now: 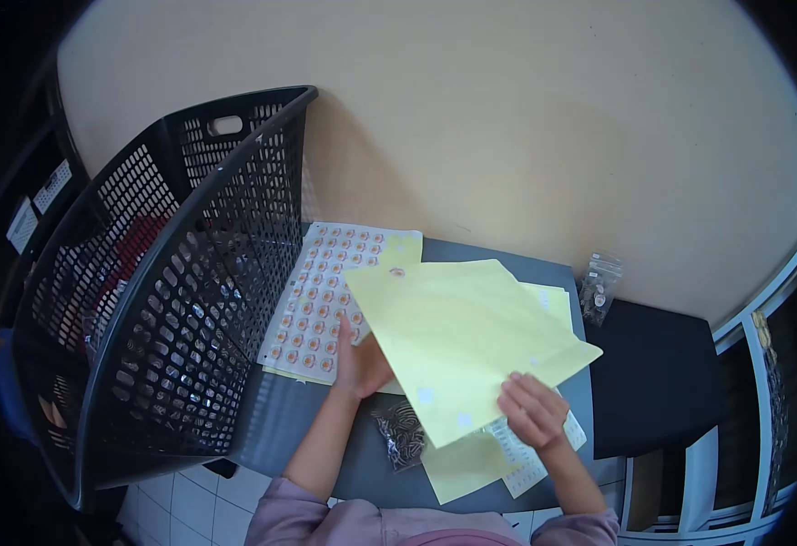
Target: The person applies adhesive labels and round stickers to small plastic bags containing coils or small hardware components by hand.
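Currently, far left of your left hand (362,364), a black mesh basket (221,170) stands on the grey table (303,423), reddish material inside. Just beyond that hand lies a sticker sheet (321,296) printed in rows. Your left hand: thumb raised and spread from the fingers, whose tips are hidden behind the yellow sheets (448,337); contact cannot be confirmed. The yellow sheets lie tilted and overlapping between your hands, extending beyond them. Below them, between your hands, a clear bag of small dark pieces (403,437) rests on the table. Your right hand (535,409) pinches their near right edge, fingers together on top, thumb hidden. Under that hand, a white printed sheet (524,473) shows. Farther right and beyond: a small zip bag (600,289), beside a black surface (658,373).
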{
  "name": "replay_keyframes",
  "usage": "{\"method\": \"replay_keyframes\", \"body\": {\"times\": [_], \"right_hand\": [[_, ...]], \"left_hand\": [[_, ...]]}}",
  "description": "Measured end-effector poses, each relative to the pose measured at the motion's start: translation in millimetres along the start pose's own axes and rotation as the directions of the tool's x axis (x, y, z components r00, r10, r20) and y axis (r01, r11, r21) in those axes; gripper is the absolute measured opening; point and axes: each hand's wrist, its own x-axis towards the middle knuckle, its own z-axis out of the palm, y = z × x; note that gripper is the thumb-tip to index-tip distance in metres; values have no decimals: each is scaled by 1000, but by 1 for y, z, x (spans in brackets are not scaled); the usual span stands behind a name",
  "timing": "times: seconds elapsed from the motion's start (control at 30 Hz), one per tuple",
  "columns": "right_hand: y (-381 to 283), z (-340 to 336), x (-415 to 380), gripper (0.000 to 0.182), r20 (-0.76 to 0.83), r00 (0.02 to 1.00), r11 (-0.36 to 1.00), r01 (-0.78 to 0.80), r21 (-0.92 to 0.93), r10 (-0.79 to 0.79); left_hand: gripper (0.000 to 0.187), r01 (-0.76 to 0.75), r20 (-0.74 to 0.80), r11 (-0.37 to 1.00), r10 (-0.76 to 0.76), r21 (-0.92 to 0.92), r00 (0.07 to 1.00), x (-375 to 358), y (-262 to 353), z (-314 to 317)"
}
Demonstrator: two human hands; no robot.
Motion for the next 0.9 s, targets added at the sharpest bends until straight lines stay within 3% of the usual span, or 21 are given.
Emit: {"method": "replay_keyframes", "body": {"times": [0.03, 0.07, 0.13, 0.17, 0.27, 0.3, 0.37, 0.53, 0.73, 0.9], "right_hand": [[-5, -1, -9, 15, 89, 996, 998, 24, 49, -28], [-9, -1, -16, 16, 173, 983, 995, 39, 97, -55], [-11, 0, -29, 17, 230, 970, 991, 46, 127, -74], [-12, 0, -34, 19, 291, 952, 986, 49, 156, -93], [-12, 1, -43, 13, 378, 924, 973, -32, 229, -58], [-12, 0, -40, 13, 380, 923, 974, -29, 226, -61], [-12, -1, -25, 19, 429, 902, 936, -190, 295, 48], [10, 44, 22, 25, 332, 926, 938, -263, 227, 179], [22, 112, 73, 27, 297, 906, 875, -386, 292, 301], [22, 136, 80, 27, 400, 855, 832, -463, 305, 329]], "left_hand": [[76, -119, -58, 992, 118, -30, 991, -1, 2, 1], [76, -122, -58, 992, 120, -28, 991, -1, 2, -1], [53, -45, -351, 940, 171, 338, 921, 3, 2, -11], [40, -2, -429, 962, 123, 272, 895, 5, 1, -16], [41, 57, -478, 969, 67, 240, 876, 7, -2, -25], [41, 55, -474, 970, 67, 238, 878, 7, -2, -25], [41, 74, -449, 965, 48, 250, 892, 6, -1, -22], [44, 69, -417, 973, 31, 222, 908, 0, 5, -18], [48, 38, -362, 973, 49, 230, 931, -2, 7, -13], [48, 18, -342, 972, 65, 234, 937, -1, 6, -9]]}}
